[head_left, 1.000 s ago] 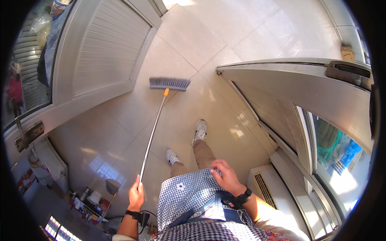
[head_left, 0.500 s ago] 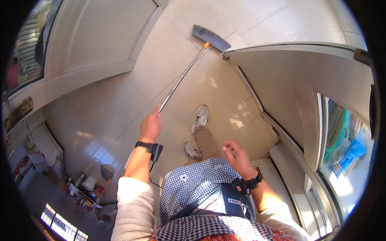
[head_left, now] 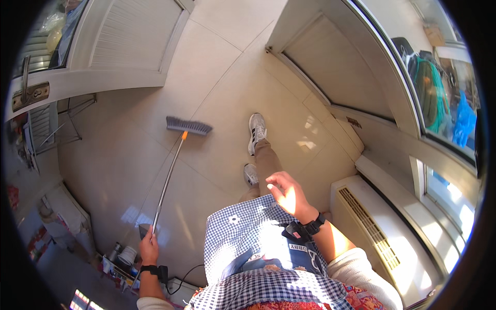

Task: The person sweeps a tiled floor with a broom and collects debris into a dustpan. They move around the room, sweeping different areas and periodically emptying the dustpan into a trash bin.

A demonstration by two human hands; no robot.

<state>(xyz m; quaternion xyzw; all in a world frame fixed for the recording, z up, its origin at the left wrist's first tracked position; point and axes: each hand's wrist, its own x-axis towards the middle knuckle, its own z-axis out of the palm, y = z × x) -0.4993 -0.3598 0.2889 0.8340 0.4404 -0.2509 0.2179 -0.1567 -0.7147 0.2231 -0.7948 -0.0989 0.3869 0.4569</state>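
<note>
My left hand [head_left: 149, 247] is wrapped round the metal handle of a broom [head_left: 169, 178], low on the left. The broom's grey bristled head [head_left: 189, 125] is over the tiled floor, left of my shoes [head_left: 257, 129]; whether it touches the tiles I cannot tell. An orange collar joins head and handle. My right hand [head_left: 292, 196] hangs in front of the checked apron [head_left: 232, 227], fingers bent and apart, holding nothing. Both wrists wear black straps with small devices.
A white door [head_left: 129, 41] stands at the upper left, another door [head_left: 336, 62] at the upper right. A white vented unit [head_left: 369, 227] is along the right wall. At the lower left is a rack [head_left: 116, 271] with containers. Pale tiles [head_left: 227, 88] cover the floor.
The broom has come from the far floor by the right door back toward me and left. My left hand has drawn down and left with it. My right hand has shifted slightly left.
</note>
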